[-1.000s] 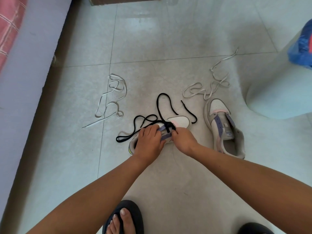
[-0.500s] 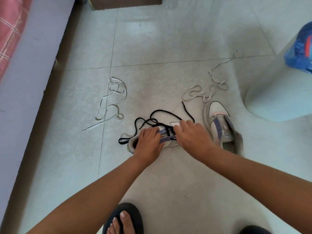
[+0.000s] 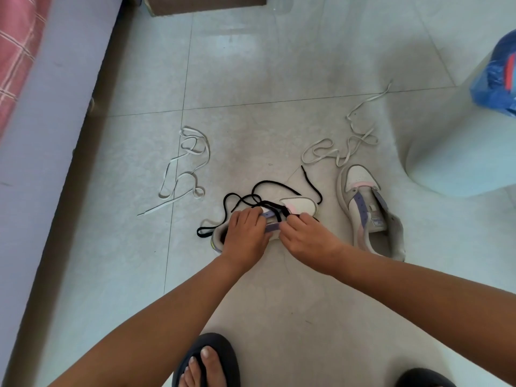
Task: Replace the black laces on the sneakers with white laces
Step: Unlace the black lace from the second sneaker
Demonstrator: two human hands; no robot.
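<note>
A white sneaker [image 3: 300, 205] with purple eyelet strips lies on its side on the tiled floor, a black lace [image 3: 268, 191] still threaded near its toe and trailing in loops to the left and back. My left hand [image 3: 245, 233] presses on the shoe's collar and eyelet strip. My right hand [image 3: 307, 237] pinches the black lace at the eyelets. The second sneaker [image 3: 365, 210] stands to the right with no lace in it. Two white laces lie loose: one [image 3: 185, 169] at the left, one [image 3: 343, 146] beyond the second sneaker.
A bed edge with a purple side [image 3: 42, 135] and pink checked cover runs along the left. A pale plastic stool [image 3: 460, 152] holding a blue bag [image 3: 497, 76] stands at the right. A brown box [image 3: 206, 4] sits at the back. My sandalled feet [image 3: 206, 361] are at the bottom.
My right hand went over the shoe's toe, then came back to the eyelets. The black lace's far loop has dropped lower and lies flatter on the floor.
</note>
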